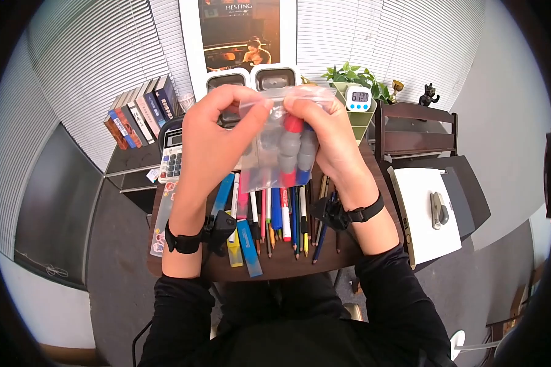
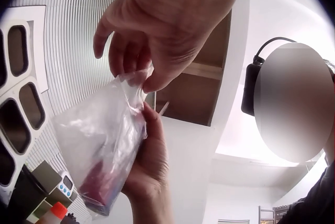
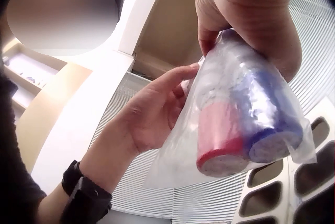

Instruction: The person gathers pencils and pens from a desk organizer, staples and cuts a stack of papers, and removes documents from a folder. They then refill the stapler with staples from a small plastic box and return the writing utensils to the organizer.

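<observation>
A clear plastic bag point(image 1: 264, 165) hangs upright above the desk, held at its top edge by both hands. Inside are a red-ended item point(image 3: 220, 140) and a blue-ended item point(image 3: 267, 114) with grey middles, side by side. My left hand point(image 1: 217, 137) pinches the bag's top edge between thumb and index finger; in the left wrist view this hand point(image 2: 162, 30) is above the bag point(image 2: 99, 135). My right hand point(image 1: 333, 137) grips the other top corner, its fingers partly behind the bag. In the right wrist view the right hand point(image 3: 251, 14) covers the bag's upper part.
Below the bag, pens and pencils point(image 1: 278, 214) and highlighters point(image 1: 248, 244) lie on the brown desk point(image 1: 343, 257). A calculator point(image 1: 171, 162) is at the left, white-rimmed containers point(image 1: 275, 76) and a timer point(image 1: 358, 98) at the back. A stapler point(image 1: 438, 211) rests on a white box point(image 1: 419, 229) at right.
</observation>
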`<state>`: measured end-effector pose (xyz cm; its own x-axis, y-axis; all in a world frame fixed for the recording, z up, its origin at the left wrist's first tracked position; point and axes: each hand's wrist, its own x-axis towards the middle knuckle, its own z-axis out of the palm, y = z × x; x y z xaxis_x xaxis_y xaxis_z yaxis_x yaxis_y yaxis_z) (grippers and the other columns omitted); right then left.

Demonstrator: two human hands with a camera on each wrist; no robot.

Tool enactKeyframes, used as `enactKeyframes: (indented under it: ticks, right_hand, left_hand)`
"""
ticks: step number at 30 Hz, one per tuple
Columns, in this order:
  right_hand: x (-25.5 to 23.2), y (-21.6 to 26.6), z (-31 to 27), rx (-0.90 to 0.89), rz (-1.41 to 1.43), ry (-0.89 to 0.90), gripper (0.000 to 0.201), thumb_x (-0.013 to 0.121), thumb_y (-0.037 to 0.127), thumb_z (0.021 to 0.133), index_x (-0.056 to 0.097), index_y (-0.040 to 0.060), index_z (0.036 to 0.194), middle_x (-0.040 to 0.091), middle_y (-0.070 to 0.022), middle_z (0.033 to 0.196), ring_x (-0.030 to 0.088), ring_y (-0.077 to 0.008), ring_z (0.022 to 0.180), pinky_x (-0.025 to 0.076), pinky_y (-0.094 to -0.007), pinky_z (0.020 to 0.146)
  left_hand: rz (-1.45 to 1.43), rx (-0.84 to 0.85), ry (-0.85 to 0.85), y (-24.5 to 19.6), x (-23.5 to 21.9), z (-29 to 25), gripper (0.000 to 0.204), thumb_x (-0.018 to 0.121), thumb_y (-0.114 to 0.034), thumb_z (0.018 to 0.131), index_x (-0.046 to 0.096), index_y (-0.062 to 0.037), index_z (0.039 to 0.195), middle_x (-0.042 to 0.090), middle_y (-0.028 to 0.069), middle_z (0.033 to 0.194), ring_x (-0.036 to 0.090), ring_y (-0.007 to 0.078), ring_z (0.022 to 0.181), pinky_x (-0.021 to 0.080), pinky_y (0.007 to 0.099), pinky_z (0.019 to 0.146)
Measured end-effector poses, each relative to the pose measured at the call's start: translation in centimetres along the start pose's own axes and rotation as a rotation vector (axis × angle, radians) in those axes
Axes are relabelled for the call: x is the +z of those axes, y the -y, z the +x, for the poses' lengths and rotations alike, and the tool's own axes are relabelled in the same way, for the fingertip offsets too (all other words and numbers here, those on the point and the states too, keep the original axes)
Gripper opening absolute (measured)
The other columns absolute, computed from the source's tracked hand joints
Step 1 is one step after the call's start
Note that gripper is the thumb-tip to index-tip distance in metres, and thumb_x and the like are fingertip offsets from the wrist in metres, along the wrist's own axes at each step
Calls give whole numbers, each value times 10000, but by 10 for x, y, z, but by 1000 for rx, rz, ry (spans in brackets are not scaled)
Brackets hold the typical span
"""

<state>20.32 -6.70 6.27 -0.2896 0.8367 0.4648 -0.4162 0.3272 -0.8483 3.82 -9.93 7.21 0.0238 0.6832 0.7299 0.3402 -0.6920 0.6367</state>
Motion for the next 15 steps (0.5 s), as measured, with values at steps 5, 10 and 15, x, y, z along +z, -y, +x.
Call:
enactKeyframes:
  ticks: [5,10,15]
  right_hand:
    - [-1,-1,2,36,51,-39,93,639,147,855,643,54,856,601,17,770,541,-60,713,427,-222,644]
    - [2,2,0,75,133,9,96,642,148,863,643,53,871,611,10,790,548,-67,726,433,-226,657]
    - [-4,1,3,29,197,33,94,647,141,861,645,49,882,621,-4,801,558,-81,754,441,-237,702]
  left_hand:
    - [63,139,-49,3,-4,2,68,677,-39,832,639,17,840,617,24,817,548,85,753,424,215,716]
    - [49,198,-103,-2,-7,2,66,689,-41,800,665,20,793,612,36,712,548,92,655,427,223,621]
    - [88,176,-52,-7,-9,-1,75,699,-42,819,667,25,830,638,39,797,566,90,756,437,222,711]
